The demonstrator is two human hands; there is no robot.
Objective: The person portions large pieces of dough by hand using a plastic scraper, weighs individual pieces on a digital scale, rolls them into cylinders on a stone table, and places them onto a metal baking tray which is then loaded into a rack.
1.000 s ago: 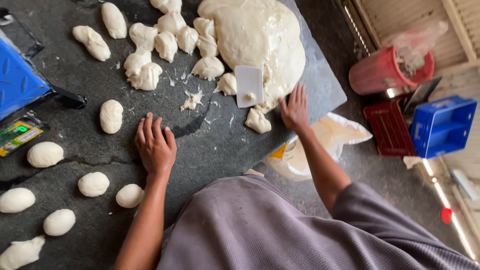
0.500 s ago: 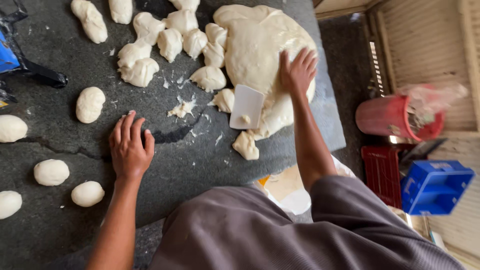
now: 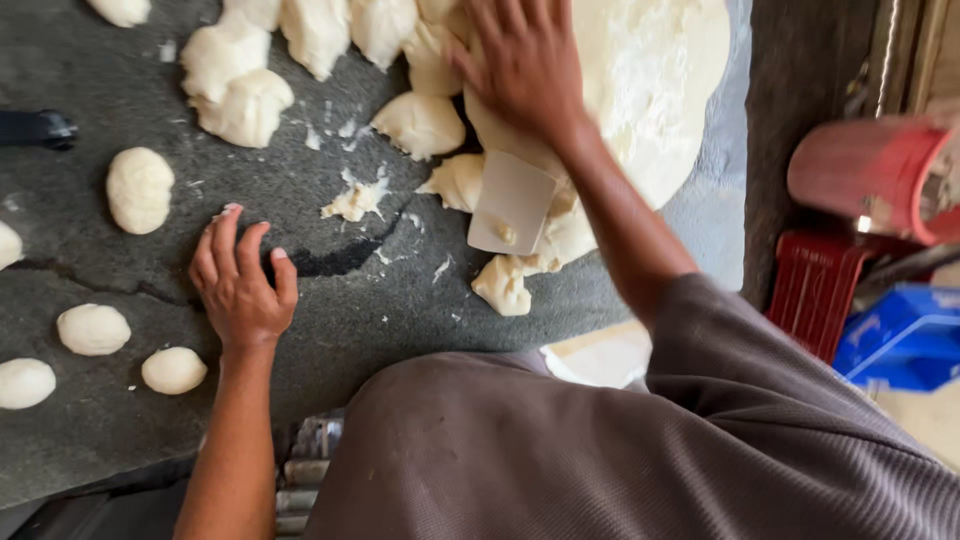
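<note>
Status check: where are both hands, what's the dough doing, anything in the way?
Left hand flat on dark counter, empty. Right hand pressing on big dough mass. White scraper lies against the dough, beside right forearm.

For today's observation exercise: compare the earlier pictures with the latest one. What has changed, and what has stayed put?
The right hand moved from the counter edge up onto the big dough mass. The left hand stayed flat on the dark counter; the white scraper stayed put.

Single head-worn view, looking steeply down from close above the dark stone counter (image 3: 400, 330), its near edge toward the wearer's torso
</note>
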